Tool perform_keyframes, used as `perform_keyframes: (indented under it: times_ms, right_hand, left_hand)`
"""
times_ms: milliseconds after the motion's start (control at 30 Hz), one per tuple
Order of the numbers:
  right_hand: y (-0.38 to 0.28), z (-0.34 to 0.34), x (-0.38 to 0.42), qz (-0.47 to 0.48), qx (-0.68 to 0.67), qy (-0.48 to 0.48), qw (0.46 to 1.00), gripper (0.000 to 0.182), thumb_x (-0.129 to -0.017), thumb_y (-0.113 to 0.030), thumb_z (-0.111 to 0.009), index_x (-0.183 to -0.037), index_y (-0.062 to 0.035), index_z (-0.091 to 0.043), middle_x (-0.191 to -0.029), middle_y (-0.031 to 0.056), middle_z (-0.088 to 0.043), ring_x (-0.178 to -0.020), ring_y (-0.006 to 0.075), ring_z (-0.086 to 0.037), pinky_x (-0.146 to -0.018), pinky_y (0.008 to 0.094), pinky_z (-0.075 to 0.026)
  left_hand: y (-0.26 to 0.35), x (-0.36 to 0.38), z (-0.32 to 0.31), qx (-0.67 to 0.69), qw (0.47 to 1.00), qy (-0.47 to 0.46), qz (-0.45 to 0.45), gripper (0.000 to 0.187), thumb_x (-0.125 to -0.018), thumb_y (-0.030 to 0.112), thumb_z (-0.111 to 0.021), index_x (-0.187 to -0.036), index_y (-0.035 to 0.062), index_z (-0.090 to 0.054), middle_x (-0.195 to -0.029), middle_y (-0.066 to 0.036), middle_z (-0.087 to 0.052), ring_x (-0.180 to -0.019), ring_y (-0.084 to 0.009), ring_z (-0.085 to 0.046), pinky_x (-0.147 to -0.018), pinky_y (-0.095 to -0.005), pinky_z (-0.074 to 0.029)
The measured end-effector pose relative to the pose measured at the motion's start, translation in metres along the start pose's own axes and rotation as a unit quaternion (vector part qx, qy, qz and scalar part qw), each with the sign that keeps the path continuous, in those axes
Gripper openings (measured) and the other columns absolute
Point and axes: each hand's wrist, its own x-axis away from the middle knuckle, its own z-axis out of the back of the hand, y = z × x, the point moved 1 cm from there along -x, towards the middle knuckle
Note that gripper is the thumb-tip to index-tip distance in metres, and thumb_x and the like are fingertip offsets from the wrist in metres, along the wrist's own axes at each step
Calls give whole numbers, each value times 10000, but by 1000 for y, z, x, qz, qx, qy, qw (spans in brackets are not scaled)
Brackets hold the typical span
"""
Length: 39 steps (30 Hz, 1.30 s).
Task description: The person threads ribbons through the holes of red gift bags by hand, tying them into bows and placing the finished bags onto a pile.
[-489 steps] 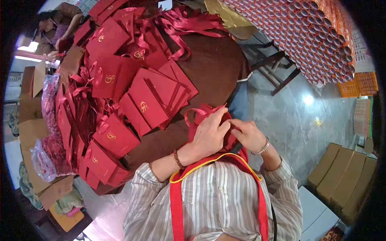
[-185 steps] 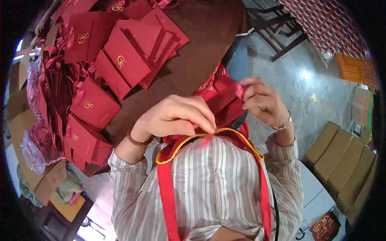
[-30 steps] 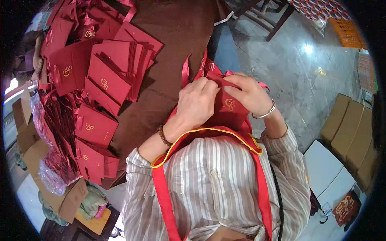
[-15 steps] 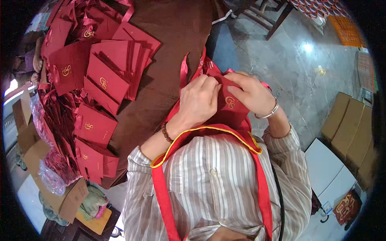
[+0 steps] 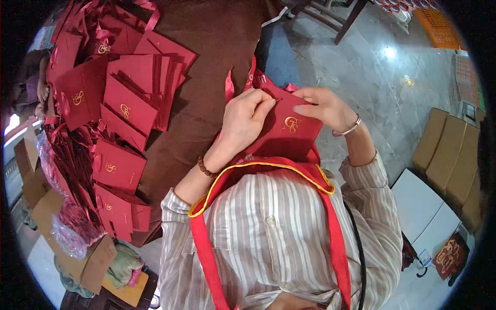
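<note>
A red paper gift bag [image 5: 292,135] with a gold logo lies over my lap, against the red apron [image 5: 258,168] with yellow trim. At its upper left edge my left hand [image 5: 244,118] pinches, thumb and forefinger pressed together. What sits right between those fingertips is too small to make out, perhaps ribbon or the bag's edge. My right hand [image 5: 330,110] grips the bag's upper right side, thumb on the front face and fingers behind. A loose red ribbon end [image 5: 229,85] stands up beside my left hand.
On the brown-covered table [image 5: 206,62] to the left lie several red bags [image 5: 129,108] in overlapping piles, with bundled red ribbons [image 5: 72,160] beside them. Cardboard boxes [image 5: 444,155] stand at right on the grey floor. A wooden stool [image 5: 336,18] and orange crate [image 5: 439,28] are farther back.
The bag's front now shows more fully and lies flatter. My left fingers have come down to a pinch at its edge, and my right hand has opened away slightly to the right.
</note>
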Motion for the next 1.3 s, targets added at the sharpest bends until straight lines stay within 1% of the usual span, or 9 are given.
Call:
perform_keyframes:
  times_ms: [100,167,333,400,500,833,900,1000,1300]
  right_hand:
    - [4,-5,-4,44,-10,38,998,235,-820,-97,-594,-1019,27,-603,-882,57,-654,-798,99,-573,-728,245,-466]
    - [2,-9,-3,41,-11,40,998,228,-818,-108,-595,-1002,25,-608,-858,60,-654,-776,99,-574,-707,250,-465]
    - [-4,-12,-3,23,95,36,995,230,-832,-76,-596,-1040,22,-600,-932,9,-609,-841,83,-548,-754,232,-440]
    - [-4,-12,-3,81,140,47,986,206,-820,-81,-607,-997,23,-618,-872,-7,-598,-795,69,-536,-718,227,-436]
    - [-5,-13,-1,8,81,26,996,203,-816,-80,-604,-989,26,-621,-862,-6,-603,-786,58,-533,-706,225,-438]
    - [-12,-24,4,43,33,59,997,214,-814,-66,-579,-1007,20,-615,-894,19,-610,-849,73,-542,-738,235,-438]
    - [-10,-25,5,102,189,113,970,224,-808,-74,-586,-1008,24,-609,-920,83,-619,-867,146,-568,-756,275,-441]
    - [-11,-28,7,165,288,148,932,239,-803,-83,-592,-1013,32,-599,-929,149,-611,-857,232,-579,-763,315,-443]
    - [-15,-33,8,141,235,174,946,233,-775,-170,-604,-969,-45,-635,-916,177,-628,-882,321,-593,-818,382,-434]
  left_hand:
    - [3,3,-2,-50,998,2,-30,105,-836,106,-557,-809,5,-561,-754,-147,-562,-701,-326,-569,-607,-390,-445]
    - [7,4,-4,-169,983,-4,-71,112,-844,114,-538,-793,15,-542,-748,-139,-547,-699,-331,-559,-610,-411,-446]
    - [9,6,-2,-177,980,-25,-87,107,-847,121,-540,-804,23,-536,-755,-140,-548,-697,-343,-562,-607,-418,-447]
    - [11,7,-2,-177,981,-27,-76,100,-845,119,-554,-826,21,-546,-767,-145,-562,-700,-349,-574,-600,-406,-451]
    - [11,9,-3,-150,987,-15,-55,100,-843,114,-556,-824,17,-544,-761,-152,-562,-702,-353,-573,-604,-407,-450]
    - [18,8,0,-158,986,-15,-47,100,-829,103,-549,-790,17,-517,-752,-154,-545,-701,-348,-563,-607,-423,-446]
    - [20,8,0,-164,985,-3,-56,85,-823,89,-564,-798,15,-531,-737,-158,-548,-679,-354,-566,-590,-415,-442]
    - [23,9,-2,-199,976,5,-86,68,-807,75,-569,-786,29,-523,-737,-141,-530,-666,-341,-558,-580,-408,-443]
    - [11,16,-12,-289,937,50,-190,66,-753,45,-589,-774,37,-527,-733,-114,-497,-653,-296,-541,-576,-374,-448]
